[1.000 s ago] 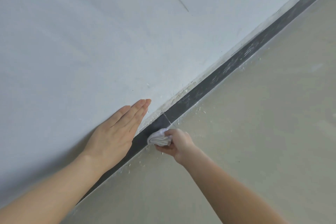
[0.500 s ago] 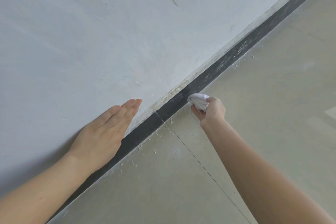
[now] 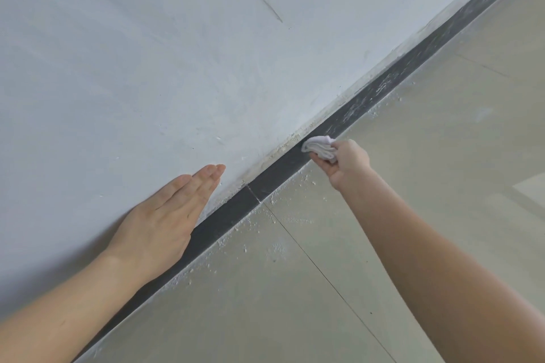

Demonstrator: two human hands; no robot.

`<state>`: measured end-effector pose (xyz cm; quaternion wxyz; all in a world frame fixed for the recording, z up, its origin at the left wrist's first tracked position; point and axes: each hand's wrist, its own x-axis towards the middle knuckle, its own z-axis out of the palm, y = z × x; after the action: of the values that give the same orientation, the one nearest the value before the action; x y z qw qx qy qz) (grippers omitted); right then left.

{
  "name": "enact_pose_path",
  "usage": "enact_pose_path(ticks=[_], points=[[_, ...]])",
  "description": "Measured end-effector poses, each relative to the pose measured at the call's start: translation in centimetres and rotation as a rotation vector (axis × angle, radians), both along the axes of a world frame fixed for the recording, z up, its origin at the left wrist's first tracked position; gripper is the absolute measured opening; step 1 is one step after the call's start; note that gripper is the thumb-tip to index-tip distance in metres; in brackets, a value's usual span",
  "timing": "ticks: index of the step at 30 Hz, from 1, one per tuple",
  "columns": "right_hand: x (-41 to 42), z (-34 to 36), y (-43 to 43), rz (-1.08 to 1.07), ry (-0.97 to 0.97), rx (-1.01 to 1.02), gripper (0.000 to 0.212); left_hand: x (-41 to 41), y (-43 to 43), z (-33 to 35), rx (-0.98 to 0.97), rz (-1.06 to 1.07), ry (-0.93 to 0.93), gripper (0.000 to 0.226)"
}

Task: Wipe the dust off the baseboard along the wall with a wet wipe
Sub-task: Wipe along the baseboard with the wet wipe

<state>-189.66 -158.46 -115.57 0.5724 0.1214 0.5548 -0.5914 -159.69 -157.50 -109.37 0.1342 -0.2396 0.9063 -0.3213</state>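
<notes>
head | right hand [image 3: 345,160] grips crumpled wet wipe [image 3: 320,148] on dusty baseboard [image 3: 368,97] | left hand [image 3: 165,221] flat

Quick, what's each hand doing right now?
Left hand: open, flat against the wall, holding nothing.
Right hand: closed on the wipe, pressing it to the baseboard.

Wipe [image 3: 320,148] against baseboard [image 3: 274,171], between wall [image 3: 177,53] above and floor [image 3: 383,171] below.
</notes>
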Motion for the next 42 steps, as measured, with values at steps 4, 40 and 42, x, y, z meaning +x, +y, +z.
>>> enact_pose_path(ticks=[4,40,42], points=[[1.4,0.0,2.1,-0.018,0.0,0.023,0.011,0.0,0.0,0.5,0.051,0.034,-0.003,0.072],[-3.9,9.4,0.6,0.528,0.651,0.227,0.006,-12.8,-3.1,3.1,0.03,0.014,0.013,0.066],[-5.3,7.9,0.1,0.582,0.661,0.224,0.014,-14.3,-3.3,2.5,0.025,0.034,-0.013,0.068]])
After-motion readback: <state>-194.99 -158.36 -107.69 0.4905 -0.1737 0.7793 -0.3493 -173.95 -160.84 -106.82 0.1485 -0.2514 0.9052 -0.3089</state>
